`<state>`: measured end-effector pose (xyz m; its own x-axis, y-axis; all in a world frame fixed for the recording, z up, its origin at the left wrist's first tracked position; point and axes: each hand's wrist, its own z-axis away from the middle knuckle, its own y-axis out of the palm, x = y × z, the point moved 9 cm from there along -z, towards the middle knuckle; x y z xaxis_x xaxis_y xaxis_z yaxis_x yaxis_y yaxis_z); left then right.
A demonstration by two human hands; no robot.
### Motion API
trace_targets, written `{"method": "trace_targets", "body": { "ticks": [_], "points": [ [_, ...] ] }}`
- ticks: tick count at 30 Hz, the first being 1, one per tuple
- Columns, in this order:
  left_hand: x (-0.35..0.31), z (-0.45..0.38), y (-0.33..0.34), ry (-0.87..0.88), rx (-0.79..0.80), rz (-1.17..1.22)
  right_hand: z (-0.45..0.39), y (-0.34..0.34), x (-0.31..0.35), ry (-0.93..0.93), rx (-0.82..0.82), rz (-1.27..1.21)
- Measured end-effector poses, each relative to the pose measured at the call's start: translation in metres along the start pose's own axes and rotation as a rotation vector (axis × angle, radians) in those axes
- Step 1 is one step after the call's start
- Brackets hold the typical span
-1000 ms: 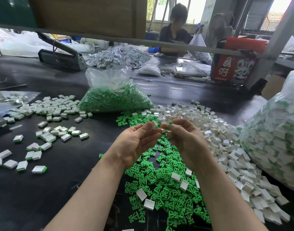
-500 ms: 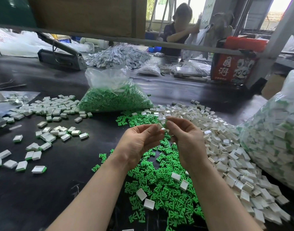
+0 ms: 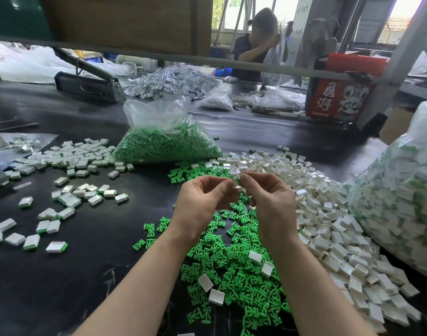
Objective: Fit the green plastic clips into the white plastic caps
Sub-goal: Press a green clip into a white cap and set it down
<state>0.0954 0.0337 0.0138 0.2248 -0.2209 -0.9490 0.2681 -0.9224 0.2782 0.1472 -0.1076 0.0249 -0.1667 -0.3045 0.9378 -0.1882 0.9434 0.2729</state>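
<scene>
Both hands, left hand (image 3: pixel 204 202) and right hand (image 3: pixel 270 202), pinched one white cap (image 3: pixel 236 181) between their fingertips. Loose green clips (image 3: pixel 232 267) lay directly below the grip; the white caps pile (image 3: pixel 328 214) lay to its right.

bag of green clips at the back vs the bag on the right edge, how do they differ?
The bag of green clips holds only loose green parts; the bag on the right edge holds white caps with green showing. The first is smaller, its top crumpled open; the second is bulkier, cropped by the frame. Both are clear plastic.
</scene>
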Motion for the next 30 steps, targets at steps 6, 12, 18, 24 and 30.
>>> {"method": "trace_targets", "body": {
  "ticks": [6, 12, 18, 24, 30],
  "points": [
    [-0.008, 0.001, 0.000, 0.090, -0.020, -0.098, 0.003, 0.000, 0.002, -0.024, -0.044, -0.023],
    [-0.010, 0.002, -0.002, 0.153, -0.055, -0.126, 0.004, 0.001, 0.003, -0.026, -0.064, -0.025],
    [-0.008, 0.002, -0.002, 0.134, -0.058, -0.099, 0.006, 0.001, 0.001, 0.014, -0.070, -0.034],
    [-0.003, 0.001, 0.000, 0.049, -0.061, 0.037, 0.009, 0.007, -0.017, 0.262, -0.045, -0.278],
    [-0.003, 0.000, -0.005, 0.039, -0.083, 0.046, 0.007, 0.007, -0.011, 0.226, 0.007, -0.209]
  ]
}}
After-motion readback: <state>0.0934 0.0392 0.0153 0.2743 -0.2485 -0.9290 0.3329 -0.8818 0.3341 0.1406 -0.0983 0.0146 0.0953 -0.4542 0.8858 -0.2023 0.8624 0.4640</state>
